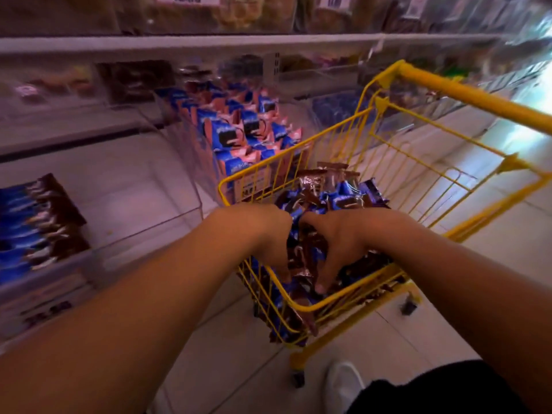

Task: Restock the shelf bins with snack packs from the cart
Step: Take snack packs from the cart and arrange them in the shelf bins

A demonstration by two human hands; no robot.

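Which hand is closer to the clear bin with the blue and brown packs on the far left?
Left. The left hand is in the cart, on the side toward the clear bin; the right hand lies beyond it.

Both forearms extend forward over the cart [298, 306]; left hand [263, 234] and right hand [337, 240] reach down inside it, fingers curled.

The yellow wire cart [310, 306] stands on the pale tiled floor [239, 369], heaped with blue-and-brown snack packs [343, 198] beyond and under where both hands dig in, clear shelf bins [167, 231] just left.
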